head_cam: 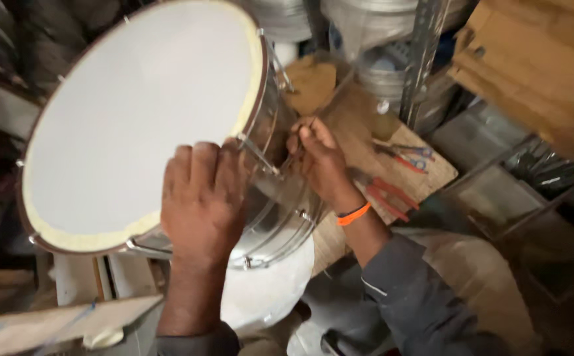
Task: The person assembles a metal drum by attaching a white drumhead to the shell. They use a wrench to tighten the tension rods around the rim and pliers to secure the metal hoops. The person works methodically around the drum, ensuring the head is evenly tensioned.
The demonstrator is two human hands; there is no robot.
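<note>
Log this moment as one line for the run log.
left hand: flat on drum rim | right hand: pinching at tension rod by shell | pliers: lying on wooden board

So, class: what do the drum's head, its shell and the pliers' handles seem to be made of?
Drum head: smooth, matte white sheet, probably synthetic film; it looks even and grainless.
Shell: polished metal, judging by its mirror-like reflections.
Pliers on the bench: red handles, likely a plastic or rubber coating; too blurred to be sure.
</note>
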